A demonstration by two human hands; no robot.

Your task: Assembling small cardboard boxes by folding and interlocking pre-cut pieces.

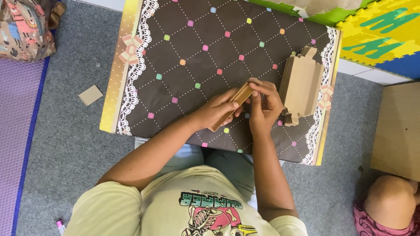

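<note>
A small brown cardboard box (238, 97), long and narrow, is held over a low table with a dark brown patterned top (197, 48). My left hand (218, 109) grips the box along its left side. My right hand (264, 105) pinches the box's upper end with its fingertips. Just right of my right hand lies a stack of flat brown cardboard blanks (302, 83), close to the table's right edge.
A loose cardboard scrap (90, 95) lies on the grey carpet left of the table. A patterned bag (24, 28) is at top left, a purple mat (17, 131) along the left. Foam puzzle mats (385, 30) sit top right. Another person (389, 209) and a cardboard sheet (398, 131) are at right.
</note>
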